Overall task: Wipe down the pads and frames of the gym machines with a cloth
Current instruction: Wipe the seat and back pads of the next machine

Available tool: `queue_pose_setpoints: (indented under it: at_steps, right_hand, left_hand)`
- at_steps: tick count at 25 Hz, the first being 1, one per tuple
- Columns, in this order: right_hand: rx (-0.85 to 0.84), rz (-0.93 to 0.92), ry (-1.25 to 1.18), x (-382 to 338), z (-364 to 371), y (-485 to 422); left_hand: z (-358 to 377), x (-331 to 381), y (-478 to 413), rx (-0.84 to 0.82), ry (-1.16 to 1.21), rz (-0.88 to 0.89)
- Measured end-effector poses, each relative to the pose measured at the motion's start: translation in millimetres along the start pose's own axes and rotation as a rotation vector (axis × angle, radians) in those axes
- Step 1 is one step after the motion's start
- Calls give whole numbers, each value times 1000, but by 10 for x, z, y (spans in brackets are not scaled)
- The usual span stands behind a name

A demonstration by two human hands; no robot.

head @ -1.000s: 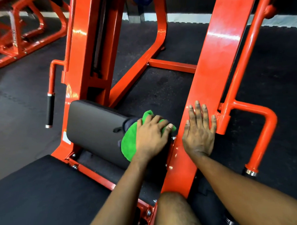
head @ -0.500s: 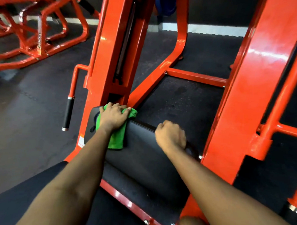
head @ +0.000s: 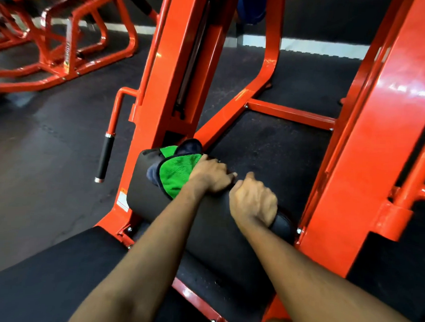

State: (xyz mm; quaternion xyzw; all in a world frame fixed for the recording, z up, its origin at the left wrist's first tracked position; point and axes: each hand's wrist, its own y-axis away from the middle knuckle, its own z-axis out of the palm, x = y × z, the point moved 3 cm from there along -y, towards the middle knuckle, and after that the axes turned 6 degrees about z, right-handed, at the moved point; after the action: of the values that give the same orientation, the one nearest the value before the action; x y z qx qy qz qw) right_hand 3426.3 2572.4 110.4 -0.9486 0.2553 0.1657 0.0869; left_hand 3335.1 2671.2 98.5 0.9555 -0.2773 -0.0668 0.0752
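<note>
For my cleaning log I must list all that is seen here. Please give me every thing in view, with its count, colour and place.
roller pad: one, black, across the middle, between the frame's uprights
green cloth: one, green with a dark blue back, on the pad's left end
machine frame: one, orange, around the pad
seat pad: one, black, lower left
handle grip: one, black, left of the frame
second machine: one, orange, top left
floor: dark, under everything
left hand: one, holds the cloth on the pad
right hand: one, grips the pad, right of the left hand
</note>
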Motion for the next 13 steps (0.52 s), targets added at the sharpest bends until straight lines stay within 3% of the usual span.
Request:
queue_pose_setpoints:
  at_steps: [3,7,10,13]
  right_hand:
    - [-4,-2,18,-5,26,-10]
    - [-12,-28,47,-22,5,1]
    - [-16,-23,48,-18,5,-8]
    - [-19,-20,63,-9,47,-38]
  left_hand:
    - [-51,-419,84,179,346,6]
    - [87,-909,143,103,101,-227]
    - [31,-1197,126,47,129,-342]
    - [48,-1637,172,95,225,-522]
